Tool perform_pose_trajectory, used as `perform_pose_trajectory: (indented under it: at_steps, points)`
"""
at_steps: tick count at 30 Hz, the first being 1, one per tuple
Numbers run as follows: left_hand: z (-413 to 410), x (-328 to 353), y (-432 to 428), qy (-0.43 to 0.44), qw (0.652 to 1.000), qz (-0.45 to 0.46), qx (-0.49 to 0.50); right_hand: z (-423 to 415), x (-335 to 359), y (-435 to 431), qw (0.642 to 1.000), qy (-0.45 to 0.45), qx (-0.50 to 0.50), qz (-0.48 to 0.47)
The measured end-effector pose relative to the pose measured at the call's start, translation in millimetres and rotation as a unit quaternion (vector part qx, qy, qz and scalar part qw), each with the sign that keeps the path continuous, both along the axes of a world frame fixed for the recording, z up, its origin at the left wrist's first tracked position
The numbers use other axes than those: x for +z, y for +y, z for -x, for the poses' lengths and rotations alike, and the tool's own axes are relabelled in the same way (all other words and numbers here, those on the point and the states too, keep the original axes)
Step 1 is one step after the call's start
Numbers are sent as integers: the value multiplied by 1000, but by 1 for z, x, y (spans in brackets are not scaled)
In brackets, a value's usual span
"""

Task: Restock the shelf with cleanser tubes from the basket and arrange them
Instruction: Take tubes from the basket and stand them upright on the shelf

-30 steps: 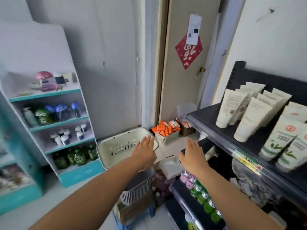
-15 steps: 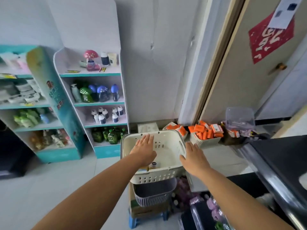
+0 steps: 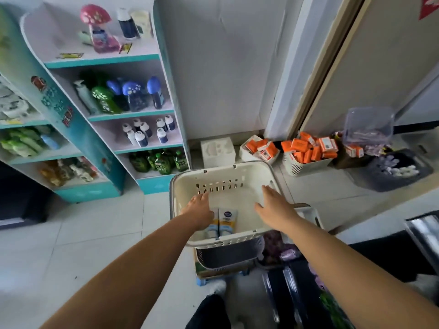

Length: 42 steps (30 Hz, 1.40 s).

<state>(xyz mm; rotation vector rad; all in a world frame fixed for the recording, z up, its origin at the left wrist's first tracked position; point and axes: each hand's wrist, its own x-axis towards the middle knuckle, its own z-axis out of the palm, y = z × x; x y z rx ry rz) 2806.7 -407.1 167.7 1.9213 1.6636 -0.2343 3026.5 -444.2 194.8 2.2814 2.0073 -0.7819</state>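
Observation:
A cream plastic basket (image 3: 247, 173) sits on a stack below me. Two white cleanser tubes (image 3: 226, 222) with blue logos and pale blue caps lie side by side on its floor near the front left. My left hand (image 3: 198, 208) reaches down inside the basket, fingers straight, just left of the tubes and partly covering one. Over the basket's right half my right hand (image 3: 273, 205) hovers with fingers spread, holding nothing. The black shelf (image 3: 422, 224) for the tubes shows only as an edge at the right.
A teal and white display rack (image 3: 133, 115) with bottles stands at the left. White baskets of orange boxes (image 3: 306, 150) and a dark bin (image 3: 392, 172) sit on the floor beyond. A grey basket (image 3: 228, 257) and blue stool lie under the cream basket.
The view has tilted down onto the basket. Both hands have moved lower and into the basket, and the two tubes on its floor have come into sight.

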Motion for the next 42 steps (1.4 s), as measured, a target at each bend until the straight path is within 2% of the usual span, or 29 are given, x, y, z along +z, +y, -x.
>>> perform_pose_trajectory:
  at_steps: [7, 14, 18, 23, 27, 31, 36, 42]
  points:
    - [13, -53, 44, 22, 996, 84, -9, 15, -41, 38, 993, 67, -34, 88]
    - [14, -103, 75, 42, 988, 151, -5, 34, -93, 60, 981, 69, -73, 167]
    - [5, -129, 82, 2, 976, 209, 51, 45, -123, 62, 962, 85, -124, 228]
    - [-3, -160, 81, -14, 938, 284, 197, 60, -160, 63, 925, 140, -201, 289]
    - [5, -183, 78, -13, 924, 288, 253, 68, -182, 67, 887, 202, -271, 315]
    - [10, -207, 76, -60, 897, 296, 322, 70, -206, 77, 850, 232, -347, 322]
    - [10, -217, 76, -111, 887, 298, 335, 74, -211, 80, 821, 246, -403, 320]
    - [11, -227, 77, -174, 889, 289, 309, 68, -216, 77, 808, 304, -399, 310]
